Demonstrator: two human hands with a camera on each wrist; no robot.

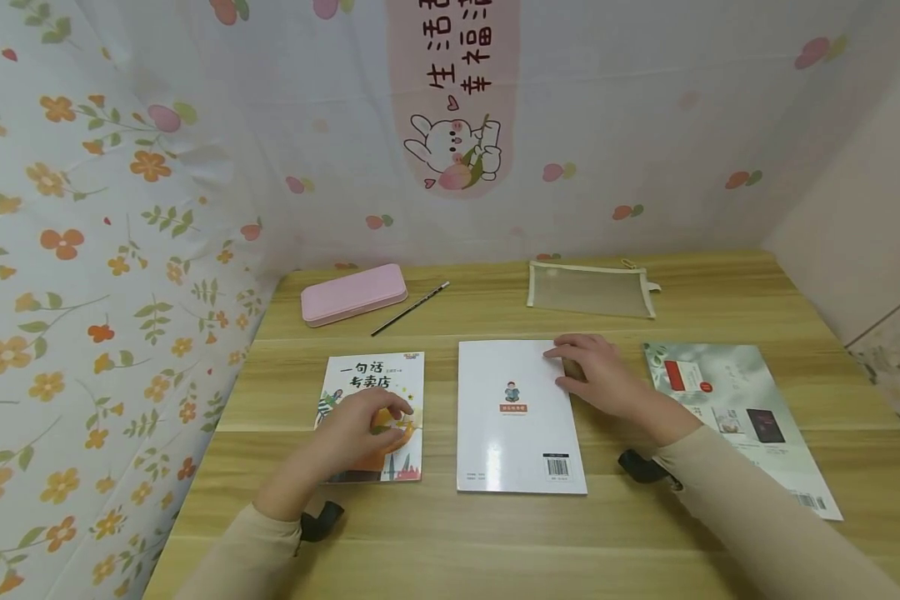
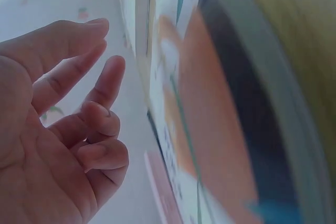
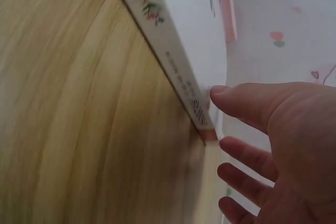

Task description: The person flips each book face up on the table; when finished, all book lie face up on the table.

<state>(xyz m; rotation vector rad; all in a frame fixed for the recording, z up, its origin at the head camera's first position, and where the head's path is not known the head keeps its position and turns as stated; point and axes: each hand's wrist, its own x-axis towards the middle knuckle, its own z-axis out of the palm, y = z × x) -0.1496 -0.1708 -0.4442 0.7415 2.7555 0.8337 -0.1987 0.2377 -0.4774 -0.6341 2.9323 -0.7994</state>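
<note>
A picture book (image 1: 375,369) with Chinese title characters lies flat at the left. My left hand (image 1: 363,425) hovers above its cover with loosely bent fingers, holding nothing; in the left wrist view a gap separates the fingers from the book (image 2: 210,108). At the centre lies a white book (image 1: 513,450), back cover up, with a small reading figure and a barcode. My right hand (image 1: 600,379) is at its upper right edge. In the right wrist view, the thumb touches the cover near the end of the spine (image 3: 173,51), while the other fingers extend beyond it.
A green book or magazine (image 1: 742,383) lies at the right, partly under the right forearm. Toward the back are a pink pencil case (image 1: 354,294), a pencil (image 1: 410,308) and a mesh zip pouch (image 1: 591,290). Patterned cloth (image 1: 330,125) hangs behind the wooden table (image 1: 435,542).
</note>
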